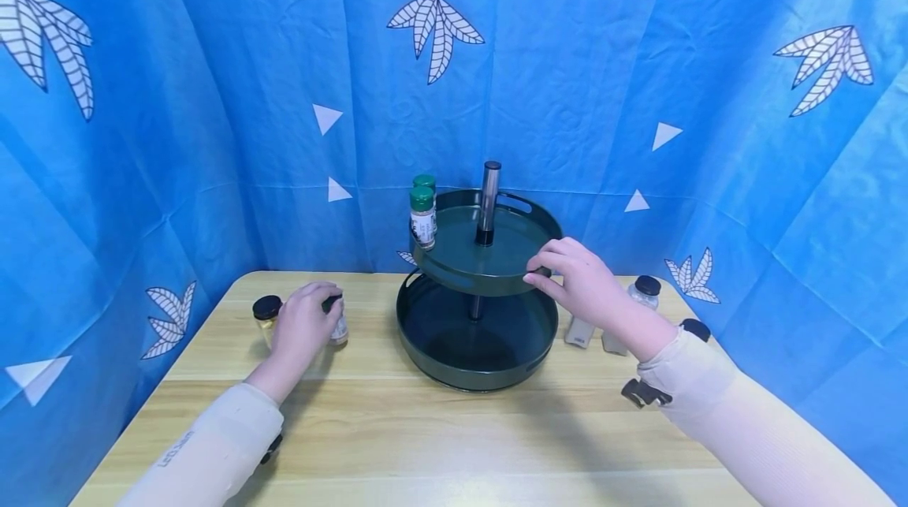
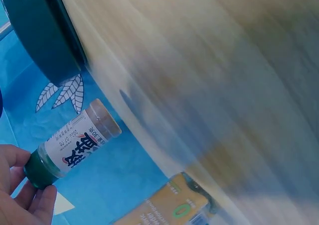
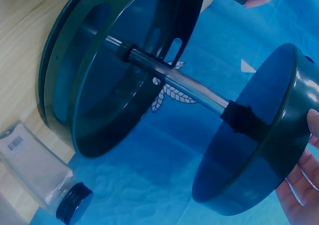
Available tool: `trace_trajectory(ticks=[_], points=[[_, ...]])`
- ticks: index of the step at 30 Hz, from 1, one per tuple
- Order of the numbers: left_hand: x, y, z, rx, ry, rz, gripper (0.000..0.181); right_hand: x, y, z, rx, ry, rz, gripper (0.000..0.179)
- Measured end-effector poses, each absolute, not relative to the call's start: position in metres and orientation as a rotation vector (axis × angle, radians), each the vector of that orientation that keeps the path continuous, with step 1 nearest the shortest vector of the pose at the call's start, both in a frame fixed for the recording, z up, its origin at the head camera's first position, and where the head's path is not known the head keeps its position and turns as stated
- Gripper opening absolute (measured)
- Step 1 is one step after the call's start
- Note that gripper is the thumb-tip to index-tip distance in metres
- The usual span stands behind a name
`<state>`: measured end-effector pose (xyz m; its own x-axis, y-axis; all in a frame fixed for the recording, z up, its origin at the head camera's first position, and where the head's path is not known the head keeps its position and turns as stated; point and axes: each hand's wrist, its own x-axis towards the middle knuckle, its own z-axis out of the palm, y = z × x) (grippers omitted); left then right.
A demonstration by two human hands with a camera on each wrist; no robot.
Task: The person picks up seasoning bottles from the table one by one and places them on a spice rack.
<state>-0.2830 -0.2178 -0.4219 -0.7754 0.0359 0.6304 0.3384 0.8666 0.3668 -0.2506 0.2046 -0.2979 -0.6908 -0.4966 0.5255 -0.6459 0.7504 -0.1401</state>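
Observation:
At the table's left, my left hand [image 1: 307, 326] holds a small seasoning bottle [image 1: 340, 329] by its cap. The left wrist view shows the bottle's green cap [image 2: 41, 171] pinched between thumb and fingers, and its white label [image 2: 75, 140]. Whether its base touches the table I cannot tell. My right hand [image 1: 578, 282] grips the front right rim of the upper tray [image 1: 471, 284] on a dark green two-tier stand. The right wrist view shows its thumb and fingers [image 3: 294, 185] at the tray's outer wall. Two green-capped bottles [image 1: 422, 219] stand on the upper tray's left side.
A black-capped jar [image 1: 266, 310] with yellowish contents stands beside my left hand. Several black-capped containers, including a flat bottle [image 3: 37, 168] and a jar [image 1: 647, 290], stand right of the lower tray [image 1: 454, 373], partly hidden by my right arm. A blue curtain [image 1: 454, 128] surrounds the wooden table.

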Motion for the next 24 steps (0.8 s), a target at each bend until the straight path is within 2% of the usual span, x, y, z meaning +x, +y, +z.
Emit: trace_trajectory(ticks=[24], points=[[-0.268, -0.206, -0.394, -0.351, -2.394, -0.652, 0.021, -0.251, 0.205, -0.298, 0.871, -2.484, 0.441, 0.014]])
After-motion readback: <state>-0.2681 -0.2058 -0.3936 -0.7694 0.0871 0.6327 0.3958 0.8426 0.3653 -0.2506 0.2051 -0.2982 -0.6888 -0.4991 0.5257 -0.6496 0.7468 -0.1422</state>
